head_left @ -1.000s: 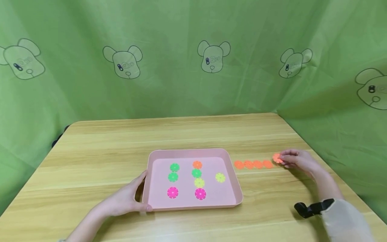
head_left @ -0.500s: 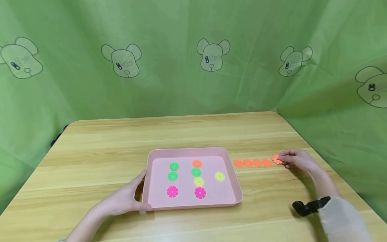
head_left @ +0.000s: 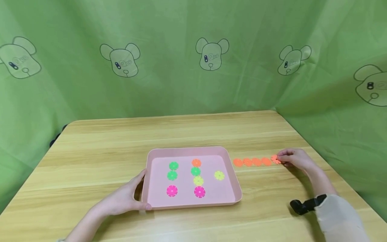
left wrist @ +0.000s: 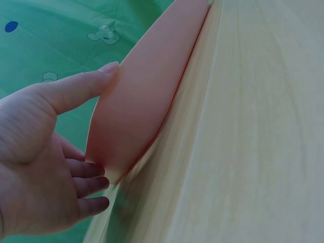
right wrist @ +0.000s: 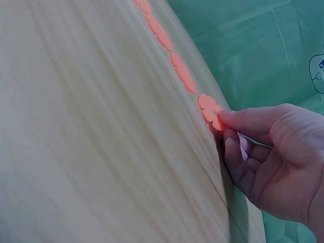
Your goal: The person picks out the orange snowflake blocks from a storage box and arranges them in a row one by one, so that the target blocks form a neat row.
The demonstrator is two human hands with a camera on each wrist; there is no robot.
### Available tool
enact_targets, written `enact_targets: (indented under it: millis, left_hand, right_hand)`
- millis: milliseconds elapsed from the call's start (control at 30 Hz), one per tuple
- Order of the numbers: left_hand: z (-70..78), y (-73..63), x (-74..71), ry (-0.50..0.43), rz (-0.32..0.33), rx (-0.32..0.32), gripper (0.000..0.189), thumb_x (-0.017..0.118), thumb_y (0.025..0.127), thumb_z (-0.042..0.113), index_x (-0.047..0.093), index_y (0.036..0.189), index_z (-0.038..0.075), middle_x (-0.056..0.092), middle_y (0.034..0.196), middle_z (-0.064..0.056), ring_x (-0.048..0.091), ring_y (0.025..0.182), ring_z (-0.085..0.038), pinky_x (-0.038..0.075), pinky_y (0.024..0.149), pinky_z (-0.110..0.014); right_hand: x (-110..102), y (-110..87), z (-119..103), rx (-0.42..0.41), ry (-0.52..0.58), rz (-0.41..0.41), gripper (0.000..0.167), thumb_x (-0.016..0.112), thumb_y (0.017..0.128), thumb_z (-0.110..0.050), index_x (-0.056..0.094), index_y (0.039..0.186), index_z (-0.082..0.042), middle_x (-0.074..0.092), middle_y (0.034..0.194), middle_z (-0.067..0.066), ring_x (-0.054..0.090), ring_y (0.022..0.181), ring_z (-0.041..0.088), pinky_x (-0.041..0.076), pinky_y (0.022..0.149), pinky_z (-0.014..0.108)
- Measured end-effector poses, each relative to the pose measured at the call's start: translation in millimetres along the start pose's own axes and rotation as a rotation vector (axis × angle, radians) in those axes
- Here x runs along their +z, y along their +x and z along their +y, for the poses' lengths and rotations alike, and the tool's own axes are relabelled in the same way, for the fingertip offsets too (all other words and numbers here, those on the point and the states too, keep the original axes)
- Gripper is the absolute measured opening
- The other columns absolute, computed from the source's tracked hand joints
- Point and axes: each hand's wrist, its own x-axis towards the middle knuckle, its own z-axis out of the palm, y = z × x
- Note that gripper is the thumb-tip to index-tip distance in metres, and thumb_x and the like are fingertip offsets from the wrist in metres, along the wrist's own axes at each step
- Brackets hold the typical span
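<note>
My right hand (head_left: 297, 159) pinches an orange snowflake disc (right wrist: 208, 109) between thumb and fingertips. The disc is tilted at the right end of a row of several flat orange snowflake discs (head_left: 256, 162) on the table, its left edge right at the last one. A pale pink patch shows between my lower fingers in the right wrist view. My left hand (head_left: 125, 198) rests against the near left corner of the pink tray (head_left: 193, 205), thumb (left wrist: 106, 69) straight along its near wall, fingers loosely spread at the left side.
Inside the tray lie two green-over-pink groups: a left column with green discs (head_left: 172, 175) and a pink disc (head_left: 172, 191), and a middle column of mixed colours. A yellow disc (head_left: 219, 175) lies at right. A green curtain (head_left: 169, 84) stands behind the wooden table (head_left: 121, 141).
My right hand has lowered the orange disc and brought it slightly left, up against the end of the row. The left hand and tray hold still; the head view shifts slightly.
</note>
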Motion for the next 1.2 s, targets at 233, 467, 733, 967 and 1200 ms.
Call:
enact_targets:
  millis: [233,467,733,967,1200]
  left_hand:
    - [0.4,-0.5,0.0,0.008,0.001,-0.013,0.112,0.080,0.068,0.039,0.013,0.145,-0.006,0.024,0.146,-0.027,0.027,0.131,-0.039,0.023,0.104,-0.056]
    - [1.6,-1.5,-0.5,0.024,0.007,-0.035,0.112,0.080,0.067,0.041,0.014,0.146,-0.003,0.025,0.146,-0.026,0.028,0.131,-0.040,0.025,0.103,-0.057]
    - [0.0,-1.1,-0.5,0.011,0.003,-0.030,0.112,0.080,0.067,0.040,0.013,0.146,-0.003,0.024,0.146,-0.027,0.029,0.130,-0.039,0.024,0.103,-0.056]
    - [1.1,-1.3,-1.5,0.009,0.002,-0.030,0.112,0.080,0.068,0.039,0.012,0.146,-0.004,0.025,0.146,-0.027,0.030,0.130,-0.039,0.025,0.103,-0.056]
    - [0.6,-1.0,-0.5,0.023,0.001,-0.030,0.113,0.080,0.068,0.041,0.013,0.146,-0.004,0.023,0.146,-0.027,0.027,0.131,-0.040,0.024,0.104,-0.056]
  right_hand:
    - [0,0.0,-2,0.007,-0.038,0.009,0.033,0.061,0.089,-0.015,0.058,0.108,0.012,0.062,0.084,-0.001,0.055,0.071,0.006,0.050,0.062,0.023]
    - [2,-3.3,-7,-0.016,-0.109,0.011,0.036,0.061,0.089,-0.017,0.058,0.109,0.013,0.063,0.090,0.006,0.055,0.073,0.007,0.050,0.063,0.023]
    - [6,-3.0,-9,-0.022,-0.148,0.025,0.032,0.062,0.088,-0.016,0.060,0.105,0.012,0.063,0.089,0.007,0.054,0.074,0.010,0.049,0.062,0.024]
    - [5,-0.9,-6,-0.014,-0.156,0.023,0.033,0.063,0.088,-0.017,0.061,0.105,0.011,0.063,0.090,0.008,0.054,0.075,0.011,0.049,0.062,0.024]
    - [1,-1.9,0,-0.028,-0.015,0.001,0.037,0.060,0.090,-0.015,0.056,0.110,0.015,0.062,0.087,0.004,0.056,0.072,0.007,0.051,0.064,0.024]
